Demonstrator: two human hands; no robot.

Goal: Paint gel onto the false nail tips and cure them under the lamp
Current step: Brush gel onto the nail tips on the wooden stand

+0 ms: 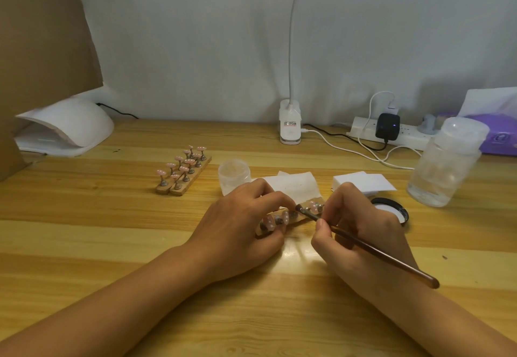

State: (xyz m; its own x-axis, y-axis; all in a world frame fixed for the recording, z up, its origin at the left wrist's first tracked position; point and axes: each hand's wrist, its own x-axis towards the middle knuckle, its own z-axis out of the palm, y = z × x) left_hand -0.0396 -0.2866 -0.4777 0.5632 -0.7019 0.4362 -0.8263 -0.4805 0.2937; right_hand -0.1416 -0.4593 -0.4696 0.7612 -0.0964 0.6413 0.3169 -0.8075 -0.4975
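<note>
A wooden strip of pink false nail tips on metal stands (288, 217) lies at the table's middle. My left hand (240, 225) grips the strip, fingers curled over its top and thumb at its near end. My right hand (361, 233) pinches a thin brown gel brush (372, 249), whose bristle end touches a tip near the strip's right end. Two more strips of pink tips (183, 170) stand to the left. The white curing lamp (64, 128) sits at the far left. An open gel jar (233, 176) stands behind my left hand.
A black jar lid (391, 208) lies by my right hand. White wipes (363, 183) and a sheet (296, 186) lie behind. A clear pump bottle (444, 166), power strip (391, 133), desk lamp base (290, 123) and purple tissue pack (500, 135) line the back. Cardboard (42, 35) leans at left.
</note>
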